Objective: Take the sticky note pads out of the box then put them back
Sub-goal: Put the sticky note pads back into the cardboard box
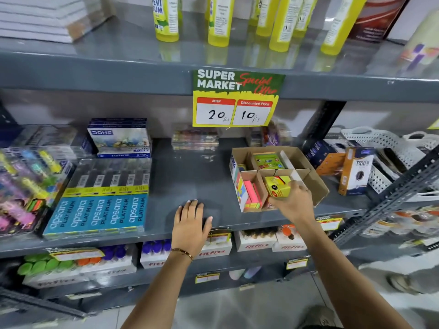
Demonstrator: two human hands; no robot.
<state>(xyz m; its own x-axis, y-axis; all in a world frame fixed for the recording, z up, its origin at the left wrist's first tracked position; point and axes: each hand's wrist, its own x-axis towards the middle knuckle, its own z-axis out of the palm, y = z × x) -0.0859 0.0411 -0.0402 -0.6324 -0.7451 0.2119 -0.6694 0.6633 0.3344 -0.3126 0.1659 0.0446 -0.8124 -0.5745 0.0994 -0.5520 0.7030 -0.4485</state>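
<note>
A brown cardboard box (pixel 316 179) with card dividers stands on the grey middle shelf (pixel 190 179), right of centre. My right hand (pixel 293 201) grips a yellow sticky note pad (pixel 278 186) over the box's front middle compartment. Pink pads (pixel 253 194) stand on edge in the front left compartment. A green wrapped pad (pixel 268 160) lies in the back compartment. My left hand (pixel 190 222) rests flat and open on the bare shelf, left of the box, holding nothing.
Blue Apsara pencil packs (pixel 99 210) and Doms boxes (pixel 121 138) lie to the left. Trio boxes (pixel 355 169) and white baskets (pixel 380 138) stand right. A price sign (pixel 236 100) hangs from the upper shelf with yellow glue bottles (pixel 218 20). Bottle cartons fill the lower shelf.
</note>
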